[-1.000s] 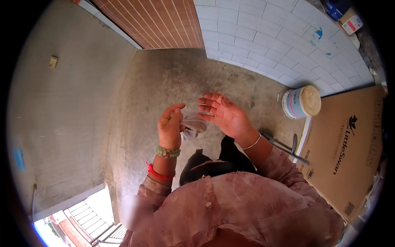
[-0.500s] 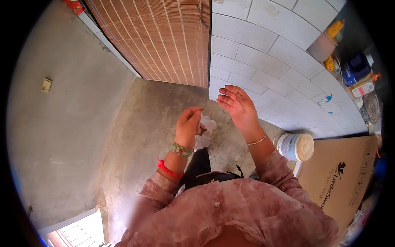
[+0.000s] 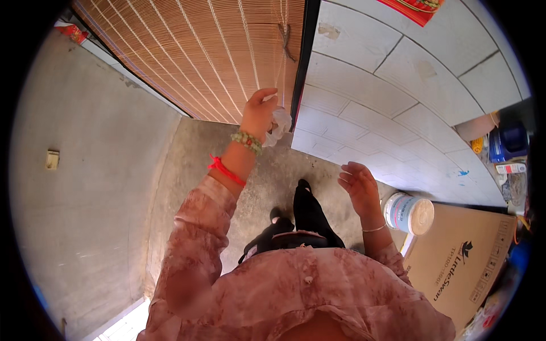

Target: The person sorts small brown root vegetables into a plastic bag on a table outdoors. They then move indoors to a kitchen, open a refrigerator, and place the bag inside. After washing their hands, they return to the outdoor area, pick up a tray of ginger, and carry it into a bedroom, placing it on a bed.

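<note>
My left hand (image 3: 260,115), with a green bead bracelet and a red cord at the wrist, is closed on a crumpled white plastic bag (image 3: 279,127). The bag hangs at the hand's right side, and its contents are hidden. Behind that hand is the lower part of a brown slatted bamboo blind (image 3: 222,51), close to the blind's dark right edge; I cannot tell whether they touch. My right hand (image 3: 360,186) is held lower, in front of the white tiled wall (image 3: 364,96). Its fingers are loosely bent and apart, and it holds nothing.
A white lidded bucket (image 3: 405,212) and a large cardboard box (image 3: 463,264) stand at the right. Above them, a blue bottle (image 3: 508,142) is among items on a ledge. A grey wall (image 3: 85,216) with a small switch (image 3: 52,159) runs along the left.
My left hand has reached forward to the blind, carrying the bag. My right hand has drawn back and to the right, away from the left. The view has shifted, and both feet now show.
</note>
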The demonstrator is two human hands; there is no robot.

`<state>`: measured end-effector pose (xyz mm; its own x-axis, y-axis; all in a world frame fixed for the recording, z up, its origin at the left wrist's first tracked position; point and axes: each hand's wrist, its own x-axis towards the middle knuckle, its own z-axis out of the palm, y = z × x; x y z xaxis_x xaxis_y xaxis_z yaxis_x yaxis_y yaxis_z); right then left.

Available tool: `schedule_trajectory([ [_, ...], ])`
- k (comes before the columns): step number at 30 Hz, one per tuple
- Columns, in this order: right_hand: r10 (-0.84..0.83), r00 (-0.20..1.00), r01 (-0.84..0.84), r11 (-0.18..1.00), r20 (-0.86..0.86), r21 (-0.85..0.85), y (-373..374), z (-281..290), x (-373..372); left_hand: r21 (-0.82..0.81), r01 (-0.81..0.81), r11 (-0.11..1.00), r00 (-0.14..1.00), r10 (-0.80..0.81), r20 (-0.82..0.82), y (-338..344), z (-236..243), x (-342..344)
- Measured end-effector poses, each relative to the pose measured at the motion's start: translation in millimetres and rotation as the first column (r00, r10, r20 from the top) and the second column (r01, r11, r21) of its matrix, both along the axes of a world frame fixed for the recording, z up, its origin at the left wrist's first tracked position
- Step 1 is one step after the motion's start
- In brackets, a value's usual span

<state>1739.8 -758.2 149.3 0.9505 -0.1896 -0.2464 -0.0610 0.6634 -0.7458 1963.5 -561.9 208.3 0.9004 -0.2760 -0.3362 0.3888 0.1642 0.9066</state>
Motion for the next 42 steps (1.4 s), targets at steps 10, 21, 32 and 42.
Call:
schedule_trajectory([
  [10, 0.285, 0.958, -0.286, 0.958, -0.044, -0.011, -41.9, -11.1, 105.7, 0.476, -0.305, 0.825, 0.925, 0.138, 0.354, -86.5, -14.6, 130.6],
  [21, 0.455, 0.888, -0.449, 0.825, -0.069, -0.343, -60.1, 3.6, 158.9, 0.477, -0.266, 0.838, 0.922, 0.076, 0.38, -41.6, -17.7, 78.6],
  [32, 0.815, 0.551, -0.779, 0.427, 0.177, 0.459, 112.0, 86.2, 238.2, 0.279, -0.433, 0.857, 0.889, 0.355, 0.289, 107.7, 36.6, -112.1],
  [42, 0.826, 0.183, -0.968, 0.056, 0.532, 0.245, 334.0, 171.1, 169.9, 0.358, -0.756, 0.548, 0.62, 0.774, 0.126, 195.4, 31.0, -304.7],
])
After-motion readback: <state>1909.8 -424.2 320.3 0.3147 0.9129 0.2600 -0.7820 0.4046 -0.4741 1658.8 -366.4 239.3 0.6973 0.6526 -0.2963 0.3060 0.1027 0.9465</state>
